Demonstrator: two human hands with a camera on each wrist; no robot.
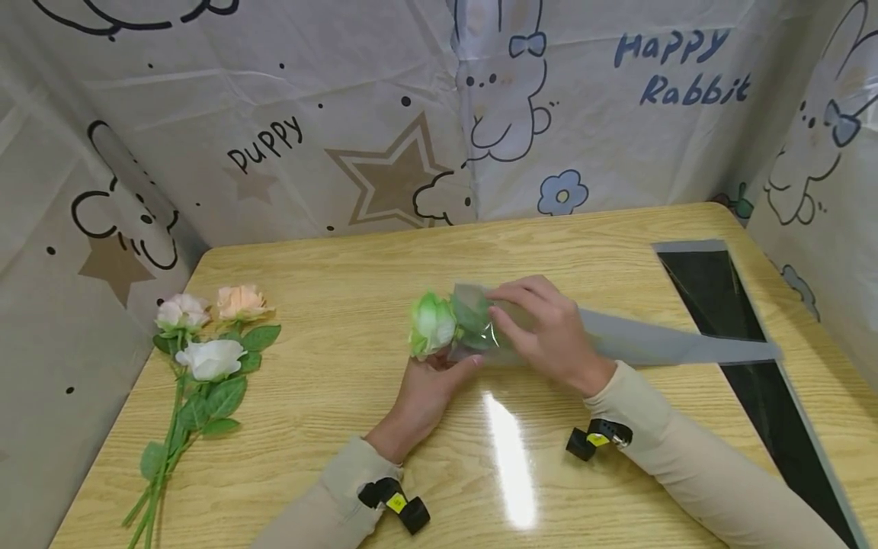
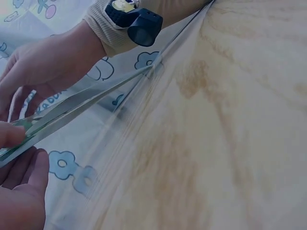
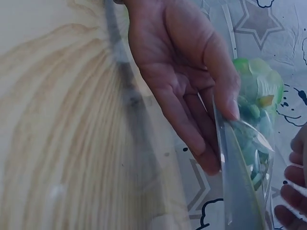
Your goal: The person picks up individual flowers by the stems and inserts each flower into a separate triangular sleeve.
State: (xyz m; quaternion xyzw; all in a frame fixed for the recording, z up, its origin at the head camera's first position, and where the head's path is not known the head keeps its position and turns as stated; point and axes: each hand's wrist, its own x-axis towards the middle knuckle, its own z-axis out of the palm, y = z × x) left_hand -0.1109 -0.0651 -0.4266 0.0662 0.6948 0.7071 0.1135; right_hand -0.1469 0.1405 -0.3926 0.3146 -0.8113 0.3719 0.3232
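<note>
Flower green and white, wrapper grey, roses pale pink, peach and white, leaves green, strip black with grey edges, table yellow-tan wood grain, sleeves beige, backdrop off-white with brown stars

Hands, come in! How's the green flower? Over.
Left hand pinching tapered, translucent grey plastic sleeve; right hand over it. Green-white artificial flower poking out. Sleeve's tail crossing long black plastic strip.

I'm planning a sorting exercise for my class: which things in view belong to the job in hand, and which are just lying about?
In the job:
- green flower, partly inside
- clear sleeve
- left hand
- right hand

Lying untouched by the hands, perhaps for later:
- pink rose
- peach rose
- white rose
- dark strip
</note>
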